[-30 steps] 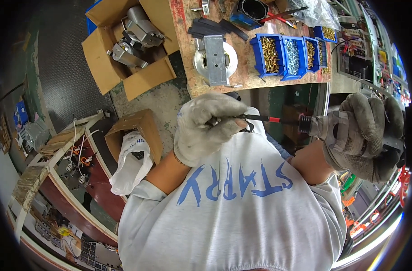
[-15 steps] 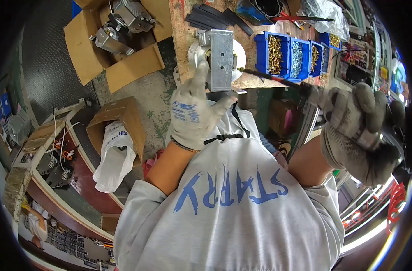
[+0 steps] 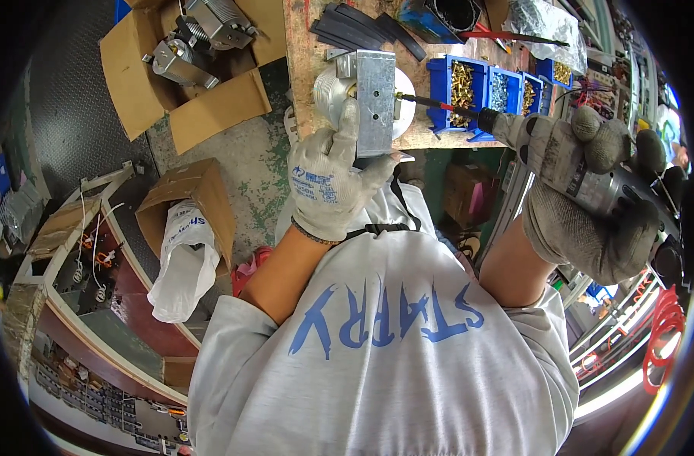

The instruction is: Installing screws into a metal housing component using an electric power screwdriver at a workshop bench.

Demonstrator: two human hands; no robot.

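A person looks down at a wooden workbench (image 3: 305, 68) from above, both hands in grey work gloves. The left hand (image 3: 333, 178) rests against the near edge of a metal bracket (image 3: 376, 99), fingers stretched up along its left side to steady it; the hand is open and pressing rather than curled around anything. The bracket is a tall grey rectangle standing on a round silver part (image 3: 328, 91), both near the front edge of the bench. The right hand (image 3: 590, 190) is closed tightly around the body of a powered screwdriver (image 3: 590, 178), held well off to the right of the bracket. The tool's long axis runs almost level from right to left, and its thin bit (image 3: 438, 104) reaches across to touch the bracket's right face. So the work lies left of the right hand, along the line of the tool, while the left hand is the nearer one and touches the bracket. Behind the bit sit blue bins of screws (image 3: 488, 91). Open cardboard boxes (image 3: 187, 68) stand on the floor at left.
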